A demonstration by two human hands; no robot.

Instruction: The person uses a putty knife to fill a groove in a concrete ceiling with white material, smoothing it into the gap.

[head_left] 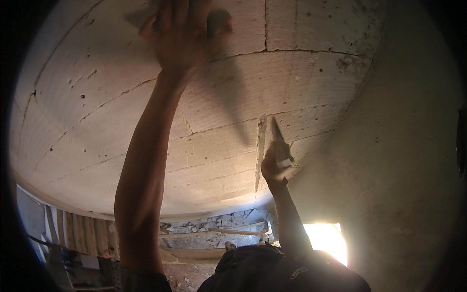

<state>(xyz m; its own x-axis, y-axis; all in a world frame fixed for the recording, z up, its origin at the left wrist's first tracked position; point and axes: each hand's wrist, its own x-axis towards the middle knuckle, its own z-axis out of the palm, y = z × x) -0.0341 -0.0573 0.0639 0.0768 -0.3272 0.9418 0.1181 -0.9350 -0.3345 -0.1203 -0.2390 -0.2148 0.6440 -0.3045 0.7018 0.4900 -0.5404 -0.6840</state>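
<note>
My left hand (182,34) is raised high at the upper left against the pale block surface (228,92). Its fingers look spread and stretched, though motion smears them and the tips run out of the picture at the top. I see nothing held in it. Lower down and to the right, my right hand (273,163) is closed around a tapered, pointed grey tool (279,143). The tool's point faces up, and its exact kind is unclear. Just left of this hand, a long narrow groove or strip (260,151) runs along the blocks.
A plain plastered wall (389,155) rises on the right. Below it glows a bright opening (326,241). Stone rubble (233,221) and boards lie at the bottom centre. Upright wooden slats (87,231) stand at the lower left. Joints, pits and small holes mark the blocks.
</note>
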